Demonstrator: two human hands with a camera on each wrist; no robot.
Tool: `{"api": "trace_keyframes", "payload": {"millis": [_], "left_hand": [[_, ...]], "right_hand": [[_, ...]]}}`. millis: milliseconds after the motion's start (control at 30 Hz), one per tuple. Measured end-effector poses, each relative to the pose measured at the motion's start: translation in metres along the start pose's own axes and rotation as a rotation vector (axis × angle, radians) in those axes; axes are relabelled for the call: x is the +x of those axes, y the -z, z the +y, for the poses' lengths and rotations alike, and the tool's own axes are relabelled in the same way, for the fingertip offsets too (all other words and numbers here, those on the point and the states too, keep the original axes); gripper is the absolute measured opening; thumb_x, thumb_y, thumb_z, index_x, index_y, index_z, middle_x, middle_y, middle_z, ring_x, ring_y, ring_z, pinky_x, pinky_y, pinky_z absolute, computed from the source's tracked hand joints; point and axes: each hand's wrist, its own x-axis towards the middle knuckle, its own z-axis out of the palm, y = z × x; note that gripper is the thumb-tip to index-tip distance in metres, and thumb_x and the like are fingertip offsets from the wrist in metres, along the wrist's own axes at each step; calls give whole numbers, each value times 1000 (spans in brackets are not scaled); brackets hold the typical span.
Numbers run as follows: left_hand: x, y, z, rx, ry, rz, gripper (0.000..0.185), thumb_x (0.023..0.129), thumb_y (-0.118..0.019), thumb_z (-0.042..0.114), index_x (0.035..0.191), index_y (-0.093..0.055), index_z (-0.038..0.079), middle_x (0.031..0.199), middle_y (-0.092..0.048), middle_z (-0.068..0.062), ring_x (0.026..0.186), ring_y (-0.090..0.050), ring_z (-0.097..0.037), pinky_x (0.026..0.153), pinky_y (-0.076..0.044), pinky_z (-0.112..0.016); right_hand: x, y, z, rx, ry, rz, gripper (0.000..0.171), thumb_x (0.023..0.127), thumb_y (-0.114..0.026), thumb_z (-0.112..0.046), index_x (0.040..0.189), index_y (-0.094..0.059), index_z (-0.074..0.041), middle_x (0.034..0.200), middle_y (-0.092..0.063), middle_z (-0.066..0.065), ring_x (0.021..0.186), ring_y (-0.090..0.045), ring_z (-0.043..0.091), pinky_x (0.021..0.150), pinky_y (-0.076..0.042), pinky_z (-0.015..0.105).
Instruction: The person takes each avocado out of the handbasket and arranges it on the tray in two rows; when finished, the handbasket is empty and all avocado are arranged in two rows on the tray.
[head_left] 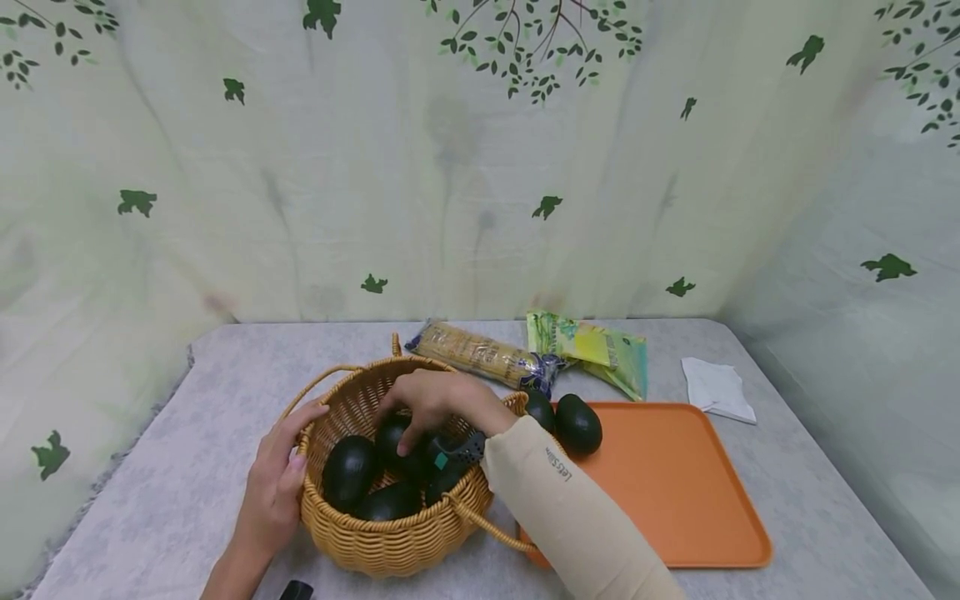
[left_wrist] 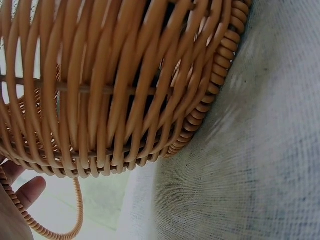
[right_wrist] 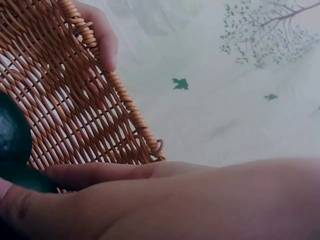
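A person's right hand (head_left: 438, 404) reaches down into a round woven wicker basket (head_left: 390, 533) on a grey cloth-covered table (head_left: 172, 467), its fingers curled around a dark green avocado (head_left: 396, 440) near the basket's middle. The avocado is glossy, smooth-skinned, oval and almost black, and it lies among several others like it in the basket. The left hand (head_left: 273, 492) rests against the basket's left outer wall, its fingers straight along the weave and its thumb up at the rim. The basket is honey-coloured, with thin looped handles. Just to its right lies a flat orange tray (head_left: 675, 500), with two more avocados (head_left: 577, 423) at its near-left corner. Behind are a packet of crackers (head_left: 480, 354), a green snack bag (head_left: 592, 350) and a folded white cloth (head_left: 716, 387).
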Motion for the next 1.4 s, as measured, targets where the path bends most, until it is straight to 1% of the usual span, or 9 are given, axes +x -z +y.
{"api": "trace_keyframes", "payload": {"millis": [100, 233, 367, 467, 567, 667, 900, 1133, 1400], "left_hand": [[0, 0, 0, -2, 12, -7, 55, 97, -33, 7, 147, -55, 9, 147, -56, -8, 132, -43, -1, 102, -26, -22], [1, 1, 0, 7, -14, -7, 54, 98, -34, 7, 147, -55, 9, 148, -56, -9, 135, -43, -2, 106, -24, -20], [0, 2, -1, 13, 9, -14, 53, 99, -34, 8, 148, -55, 11, 148, -56, -10, 137, -41, -2, 108, -22, -19], [-1, 2, -2, 13, 36, -21, 54, 99, -33, 9, 148, -54, 12, 148, -55, -10, 137, -41, -1, 108, -22, -18], [0, 2, -3, 15, 29, -20, 54, 99, -33, 8, 149, -54, 12, 148, -56, -10, 136, -41, -3, 107, -23, -18], [0, 2, -2, 25, 46, -24, 54, 99, -33, 8, 149, -53, 13, 148, -55, -10, 135, -41, -3, 106, -24, -19], [1, 2, 3, 40, 47, -24, 55, 99, -32, 9, 151, -52, 15, 147, -56, -11, 133, -42, -3, 103, -24, -19], [-1, 1, -1, 26, 54, -25, 55, 99, -32, 8, 150, -53, 13, 147, -56, -10, 133, -41, -2, 102, -25, -19], [0, 2, -1, 20, 31, -21, 55, 99, -33, 7, 150, -52, 12, 147, -56, -7, 135, -41, -2, 103, -26, -18]], "right_hand": [[-3, 4, -2, -1, 17, 13, 53, 91, -80, -29, 141, -65, -22, 139, -65, -5, 127, -59, 11, 103, -47, 26], [-8, 9, -4, 15, 27, 43, 52, 91, -79, -30, 141, -65, -22, 140, -64, -5, 126, -59, 11, 102, -47, 26], [-15, 12, -4, 38, 45, 71, 55, 91, -78, -32, 143, -63, -21, 143, -62, -6, 127, -58, 11, 102, -48, 26], [-20, 14, -3, 72, 67, 92, 55, 91, -79, -33, 142, -64, -21, 142, -62, -7, 123, -59, 8, 97, -49, 23], [-24, 15, -2, 126, 83, 108, 54, 90, -80, -32, 141, -65, -21, 140, -63, -8, 116, -60, 5, 90, -50, 21], [-28, 16, -2, 167, 93, 127, 53, 90, -80, -33, 140, -66, -23, 137, -64, -10, 111, -61, 5, 86, -51, 20], [-41, 16, 0, 222, 123, 176, 52, 89, -80, -35, 139, -66, -29, 138, -63, -12, 119, -61, 7, 92, -51, 23], [-56, 9, 8, 402, 154, 224, 53, 88, -82, -31, 139, -66, -29, 138, -64, -10, 125, -62, 12, 97, -52, 29], [-77, 7, 11, 531, 149, 276, 56, 88, -83, -30, 141, -64, -32, 140, -62, -12, 128, -61, 12, 94, -54, 27]]}}
